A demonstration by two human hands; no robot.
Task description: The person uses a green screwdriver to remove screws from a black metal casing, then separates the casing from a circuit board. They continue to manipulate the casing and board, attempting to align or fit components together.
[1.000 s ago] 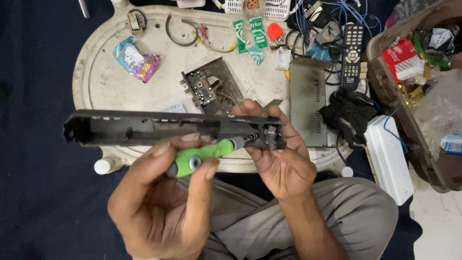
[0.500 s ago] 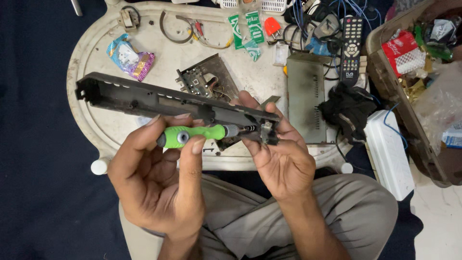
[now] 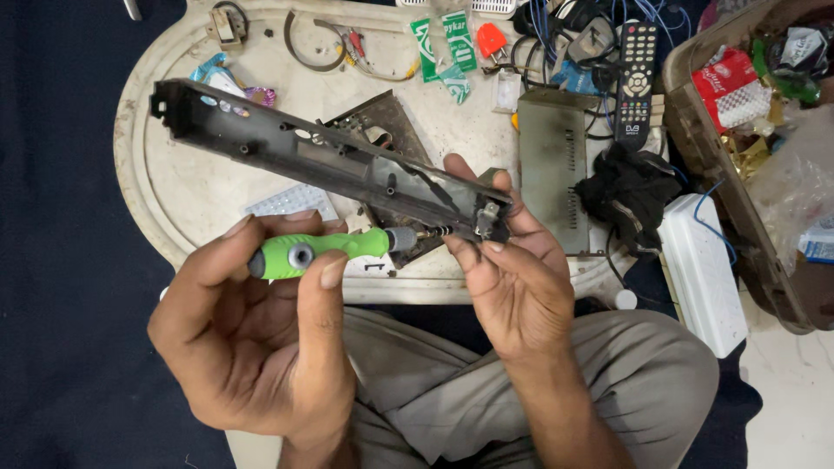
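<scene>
1. Head view: the left hand [image 3: 261, 347] pinched a green screwdriver [image 3: 317, 252] between thumb and fingers, its tip pointing toward 3 o'clock.
2. The right hand [image 3: 512, 278] gripped the long dark plastic panel [image 3: 321, 161] at its 4 o'clock end, fingers curled around it, above the oval tray [image 3: 174, 191].

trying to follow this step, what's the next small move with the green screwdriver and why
Probably keep the green screwdriver pressed in line and turn it. Its tip sits at the end of the long dark plastic panel, right where the right hand pinches that end steady. The left hand has the handle between thumb and fingers, ready to twist. Whether a screw sits under the tip is too small to tell.
</scene>
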